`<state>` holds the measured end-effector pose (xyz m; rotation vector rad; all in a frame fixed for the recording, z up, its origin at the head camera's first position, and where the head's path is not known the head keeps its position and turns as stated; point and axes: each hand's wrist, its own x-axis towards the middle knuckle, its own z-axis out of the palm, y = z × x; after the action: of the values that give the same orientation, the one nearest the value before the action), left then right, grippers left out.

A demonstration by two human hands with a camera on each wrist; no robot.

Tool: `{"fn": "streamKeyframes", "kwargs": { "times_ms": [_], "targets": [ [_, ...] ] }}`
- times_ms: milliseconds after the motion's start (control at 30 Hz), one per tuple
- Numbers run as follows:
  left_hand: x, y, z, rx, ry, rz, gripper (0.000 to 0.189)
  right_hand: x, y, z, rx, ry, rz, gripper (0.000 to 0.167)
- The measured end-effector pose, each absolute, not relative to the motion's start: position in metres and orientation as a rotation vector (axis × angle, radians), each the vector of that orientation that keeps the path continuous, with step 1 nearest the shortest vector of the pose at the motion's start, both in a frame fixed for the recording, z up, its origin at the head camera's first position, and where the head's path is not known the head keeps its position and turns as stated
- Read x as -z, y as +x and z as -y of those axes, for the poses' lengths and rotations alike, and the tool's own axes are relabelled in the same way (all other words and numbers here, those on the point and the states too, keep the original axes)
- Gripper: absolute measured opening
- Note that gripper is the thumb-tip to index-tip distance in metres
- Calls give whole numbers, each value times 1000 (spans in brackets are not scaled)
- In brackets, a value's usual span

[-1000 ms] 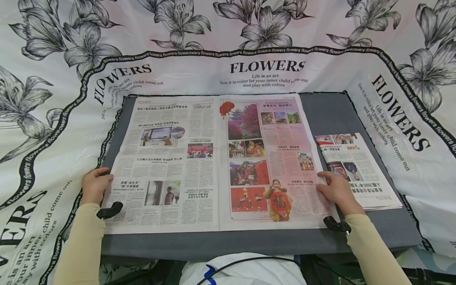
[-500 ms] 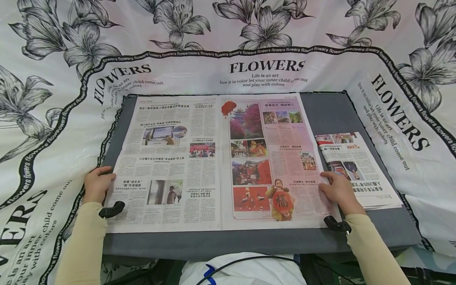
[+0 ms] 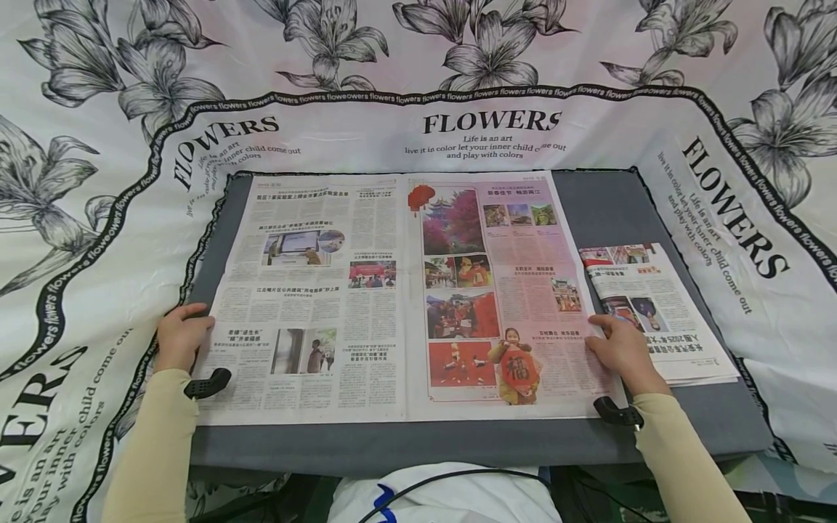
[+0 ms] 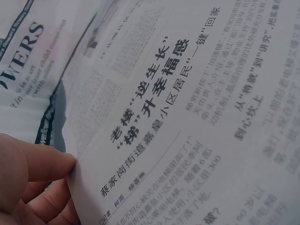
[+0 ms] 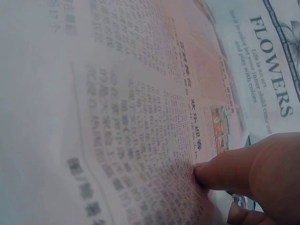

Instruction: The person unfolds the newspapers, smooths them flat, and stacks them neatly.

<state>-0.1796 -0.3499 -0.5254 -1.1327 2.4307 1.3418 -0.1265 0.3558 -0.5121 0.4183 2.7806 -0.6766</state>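
A spread-out newspaper (image 3: 314, 312) lies on a grey tabletop, with its centre fold running away from the person. The left-hand page is mostly black text; its partner has a pink tint and red festive photos. At the left edge my left hand (image 3: 183, 338) pinches the sheet, thumb tip on the edge and curled fingers beside it in the left wrist view. On the opposite side my right hand (image 3: 621, 352) pinches the right edge. In the right wrist view its thumb (image 5: 229, 171) presses on the printed side, and the other fingers are mostly hidden beneath the paper.
A folded newspaper (image 3: 680, 349) lies just right of the open one, partly behind the right hand. White cloth (image 3: 353, 131) printed with flowers and lettering surrounds the grey surface (image 3: 418, 443). A black cable (image 3: 458, 476) crosses the person's lap at the near edge.
The open newspaper has shifted slightly to the right, and the left hand moved with it. The right hand went a few pixels the same way. Both keep their hold on the edges.
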Motion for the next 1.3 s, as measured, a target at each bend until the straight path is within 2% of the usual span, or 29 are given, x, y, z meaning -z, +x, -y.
{"fn": "streamKeyframes", "kwargs": {
  "times_ms": [833,1067,1300],
  "targets": [
    [518,-178,342,-1259,-1099,-2556,56,504,-130,-357,659,344,-2859,52],
    [497,-181,319,-1164,-792,-2855,51,480,-136,-359,622,322,-2974,57],
    [476,-200,262,-1033,-231,-2986,50,455,-162,-326,748,173,-2973,64]
  ]
}}
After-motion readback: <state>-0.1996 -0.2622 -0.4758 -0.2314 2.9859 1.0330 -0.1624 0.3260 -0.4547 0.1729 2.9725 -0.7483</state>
